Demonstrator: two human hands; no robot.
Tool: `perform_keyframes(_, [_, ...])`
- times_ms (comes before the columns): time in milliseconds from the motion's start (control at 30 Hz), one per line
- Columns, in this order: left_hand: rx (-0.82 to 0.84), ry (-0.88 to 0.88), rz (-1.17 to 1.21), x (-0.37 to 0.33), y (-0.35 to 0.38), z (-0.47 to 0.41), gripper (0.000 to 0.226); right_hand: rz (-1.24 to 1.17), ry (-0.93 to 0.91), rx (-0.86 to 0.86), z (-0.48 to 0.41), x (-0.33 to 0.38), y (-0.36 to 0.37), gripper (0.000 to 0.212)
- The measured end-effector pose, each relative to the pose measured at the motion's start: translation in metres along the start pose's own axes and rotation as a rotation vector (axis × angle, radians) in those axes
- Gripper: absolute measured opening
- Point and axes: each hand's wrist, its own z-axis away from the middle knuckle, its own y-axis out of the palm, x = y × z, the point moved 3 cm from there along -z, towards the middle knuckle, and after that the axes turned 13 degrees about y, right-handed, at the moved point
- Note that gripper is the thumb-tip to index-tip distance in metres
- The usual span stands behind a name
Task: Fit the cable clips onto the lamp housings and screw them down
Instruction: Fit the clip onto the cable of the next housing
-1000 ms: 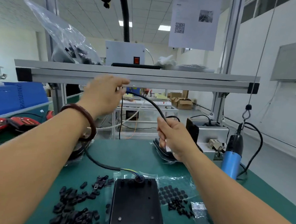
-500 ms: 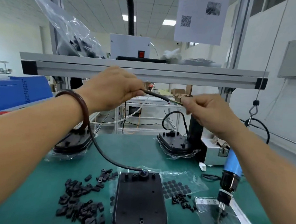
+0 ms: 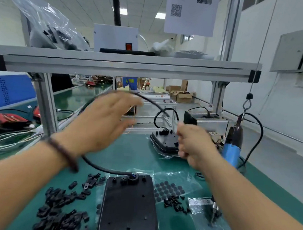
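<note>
Head view: our left hand (image 3: 103,122), blurred, is above the lamp housing (image 3: 129,206), grip spread open, with the cable (image 3: 104,169) arcing past it. Right hand (image 3: 193,144) up right of housing, grip curled, apparently empty. Cable clips (image 3: 59,210) lie on the desk (image 3: 135,155) left of housing.

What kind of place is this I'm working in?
Most likely a factory assembly-line workstation: a green-matted bench under an aluminium-profile shelf frame, a blue electric screwdriver hanging on a hook, and a loose pile of small black plastic cable clips beside a black plastic lamp housing.
</note>
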Motion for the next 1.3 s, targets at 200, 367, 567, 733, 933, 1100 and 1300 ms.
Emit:
perform_keyframes(200, [0.616,-0.152,0.116,-0.036,0.053,0.084,0.047,0.194,0.095,0.034,0.006,-0.064,0.044,0.029])
perform_keyframes(367, [0.575,-0.240,0.150,-0.033,0.070,0.083,0.030,0.384,-0.006,-0.025,0.008,-0.090,0.054,0.029])
perform_keyframes(567, [0.520,-0.290,0.142,-0.035,0.068,0.081,0.027,0.396,-0.064,0.025,0.010,-0.085,0.054,0.029])
perform_keyframes(733, [0.486,-0.263,0.153,-0.060,0.050,0.078,0.027,0.536,-0.096,0.139,0.021,-0.070,0.038,0.025])
perform_keyframes(933, [0.493,-0.304,0.353,-0.077,0.040,0.088,0.037,0.773,-0.122,0.189,0.018,-0.076,0.032,0.028])
perform_keyframes(1100, [0.134,-0.768,0.377,-0.003,0.000,0.125,0.036,1.095,-0.263,-0.169,0.006,-0.063,0.022,0.028])
perform_keyframes(1300, [0.350,-0.919,0.265,0.021,0.022,0.156,0.017,0.772,-0.440,-0.015,0.030,-0.053,0.037,0.021])
